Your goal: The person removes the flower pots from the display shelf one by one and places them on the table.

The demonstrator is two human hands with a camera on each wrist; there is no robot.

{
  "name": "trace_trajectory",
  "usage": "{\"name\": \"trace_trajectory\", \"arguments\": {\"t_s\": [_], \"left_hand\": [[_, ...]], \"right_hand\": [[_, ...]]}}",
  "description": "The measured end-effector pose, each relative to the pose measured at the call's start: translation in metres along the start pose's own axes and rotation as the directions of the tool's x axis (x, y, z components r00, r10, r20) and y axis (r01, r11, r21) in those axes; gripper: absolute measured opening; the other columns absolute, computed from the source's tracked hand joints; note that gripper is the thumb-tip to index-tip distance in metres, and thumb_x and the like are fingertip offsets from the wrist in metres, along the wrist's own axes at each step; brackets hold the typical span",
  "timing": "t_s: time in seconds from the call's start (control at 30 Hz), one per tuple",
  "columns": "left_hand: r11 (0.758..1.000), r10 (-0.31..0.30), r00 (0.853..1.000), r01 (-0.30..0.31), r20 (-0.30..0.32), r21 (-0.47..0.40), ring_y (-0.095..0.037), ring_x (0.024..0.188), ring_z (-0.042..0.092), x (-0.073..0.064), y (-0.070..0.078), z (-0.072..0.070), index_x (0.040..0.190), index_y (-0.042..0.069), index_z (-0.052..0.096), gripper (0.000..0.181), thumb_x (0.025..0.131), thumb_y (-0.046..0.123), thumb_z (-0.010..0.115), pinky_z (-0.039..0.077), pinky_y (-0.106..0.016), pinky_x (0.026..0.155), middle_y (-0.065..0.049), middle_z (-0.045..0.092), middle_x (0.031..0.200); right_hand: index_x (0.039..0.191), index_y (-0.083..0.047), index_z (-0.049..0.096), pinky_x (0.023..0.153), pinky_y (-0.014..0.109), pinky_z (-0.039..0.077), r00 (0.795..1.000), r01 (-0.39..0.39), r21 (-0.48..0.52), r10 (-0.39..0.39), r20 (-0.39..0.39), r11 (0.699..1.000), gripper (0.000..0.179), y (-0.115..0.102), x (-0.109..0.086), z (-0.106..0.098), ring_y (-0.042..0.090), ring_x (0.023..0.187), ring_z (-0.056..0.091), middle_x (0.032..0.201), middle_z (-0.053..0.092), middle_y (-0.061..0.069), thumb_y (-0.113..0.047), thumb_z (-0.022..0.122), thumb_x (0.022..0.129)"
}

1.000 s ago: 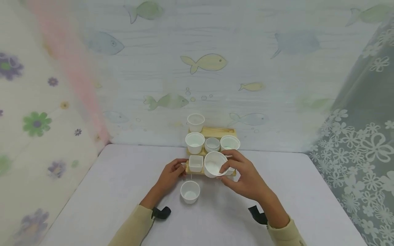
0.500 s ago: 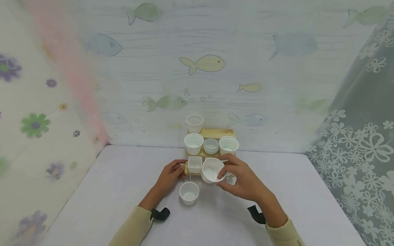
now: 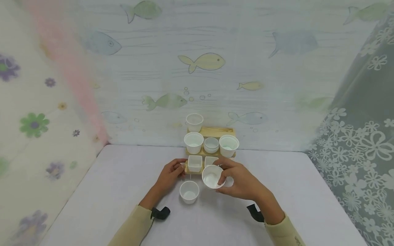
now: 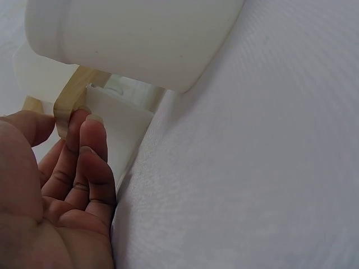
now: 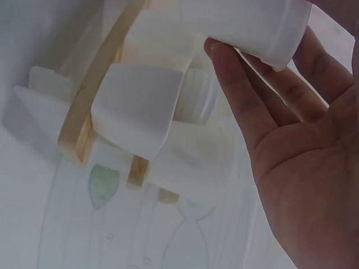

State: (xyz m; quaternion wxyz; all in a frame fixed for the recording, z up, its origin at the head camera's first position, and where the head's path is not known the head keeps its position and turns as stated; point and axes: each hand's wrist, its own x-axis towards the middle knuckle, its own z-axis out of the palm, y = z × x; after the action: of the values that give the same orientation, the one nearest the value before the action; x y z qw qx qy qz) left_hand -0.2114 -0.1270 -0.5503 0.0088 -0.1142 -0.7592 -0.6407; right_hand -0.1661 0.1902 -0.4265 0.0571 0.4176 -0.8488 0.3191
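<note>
A white round cup (image 3: 210,180) is held at its rim by my right hand (image 3: 244,181), tilted just in front of the wooden rack (image 3: 217,132). In the right wrist view the fingers lie along the wall of that cup (image 5: 252,25). My left hand (image 3: 167,176) pinches the left end of the rack's front shelf, and the left wrist view shows thumb and fingers at the wooden end (image 4: 70,101). Two square white cups, a left one (image 3: 195,164) and a middle one (image 3: 210,161), sit on that shelf. My right hand hides the shelf's right end.
On the middle tier stand two larger round cups, left (image 3: 194,143) and right (image 3: 229,146), with small stacked bowls (image 3: 211,145) between. Another cup (image 3: 194,123) tops the back tier. A loose round cup (image 3: 189,192) stands on the white table (image 3: 123,191), near my left hand.
My right hand has drawn the round cup down and toward me, away from the front shelf. The middle square cup has come into view behind it. My left hand stays on the rack.
</note>
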Motion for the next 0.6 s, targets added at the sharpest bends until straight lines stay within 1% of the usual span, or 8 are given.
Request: {"name": "trace_trajectory", "arguments": {"t_s": [0.2, 0.4, 0.6], "left_hand": [[1.0, -0.004, 1.0, 0.004, 0.006, -0.009, -0.023, 0.085, 0.069, 0.0002, -0.0017, -0.0006, 0.138, 0.012, 0.065, 0.03, 0.11, 0.019, 0.06, 0.058, -0.029, 0.078, -0.011, 0.071, 0.092], [1.0, -0.02, 1.0, 0.02, 0.006, -0.013, -0.024, 0.087, 0.069, -0.0007, -0.0021, -0.0002, 0.139, 0.012, 0.065, 0.031, 0.11, 0.019, 0.06, 0.058, -0.029, 0.079, -0.011, 0.071, 0.092], [1.0, -0.023, 1.0, 0.023, -0.001, 0.001, -0.025, 0.086, 0.069, -0.0009, -0.0014, 0.0003, 0.138, 0.014, 0.065, 0.029, 0.11, 0.019, 0.059, 0.058, -0.029, 0.079, -0.011, 0.071, 0.092]], "right_hand": [[0.072, -0.023, 0.076, 0.103, 0.044, 0.055, 1.0, -0.016, -0.005, 0.017, 0.02, 1.0, 0.025, 0.0026, -0.0001, 0.0033, 0.024, 0.128, 0.064, 0.137, 0.065, -0.001, -0.018, 0.1, 0.072], [0.073, -0.023, 0.077, 0.099, 0.043, 0.057, 0.999, -0.023, 0.005, 0.023, 0.035, 1.0, 0.023, 0.0064, 0.0006, 0.0068, 0.024, 0.124, 0.066, 0.137, 0.065, 0.001, -0.019, 0.1, 0.072], [0.072, -0.024, 0.077, 0.1, 0.042, 0.056, 0.999, -0.011, 0.005, 0.01, 0.05, 1.0, 0.024, 0.0095, 0.0018, 0.0094, 0.024, 0.124, 0.065, 0.136, 0.065, 0.001, -0.02, 0.1, 0.071]]}}
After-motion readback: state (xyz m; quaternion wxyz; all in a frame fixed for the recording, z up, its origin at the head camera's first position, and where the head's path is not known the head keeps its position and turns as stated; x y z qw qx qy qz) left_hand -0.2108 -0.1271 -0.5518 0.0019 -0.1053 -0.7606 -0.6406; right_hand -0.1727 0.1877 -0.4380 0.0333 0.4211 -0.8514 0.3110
